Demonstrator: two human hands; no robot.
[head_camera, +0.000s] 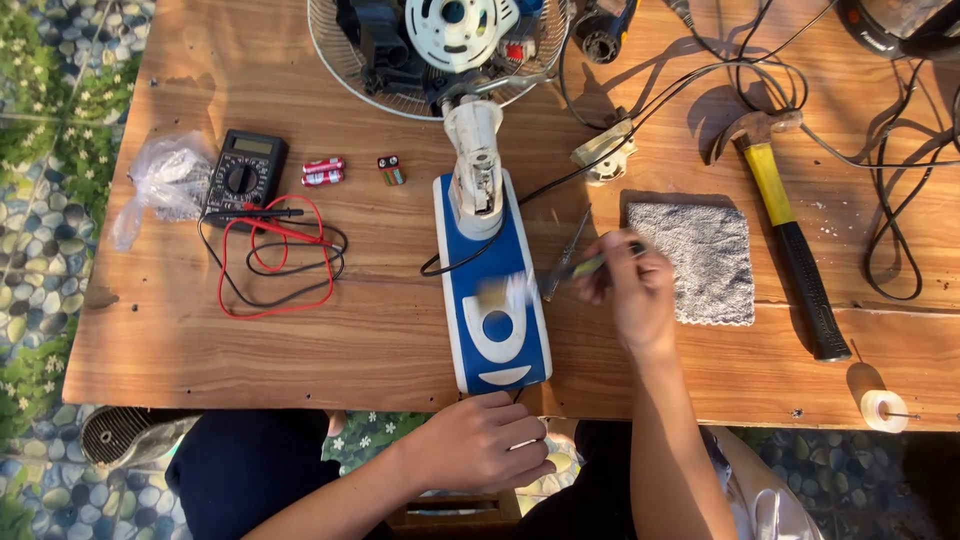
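Your right hand (632, 285) pinches a slim brush (560, 272), its blurred bristle end over the blue-and-white fan base (492, 290) lying flat mid-table, stem toward the fan head (440, 45). Your left hand (487, 442) is curled, fingers together, at the table's near edge just below the base; whether it grips the base is unclear. Grey cloth (700, 262) and hammer (790, 240) right; multimeter (243, 175) left.
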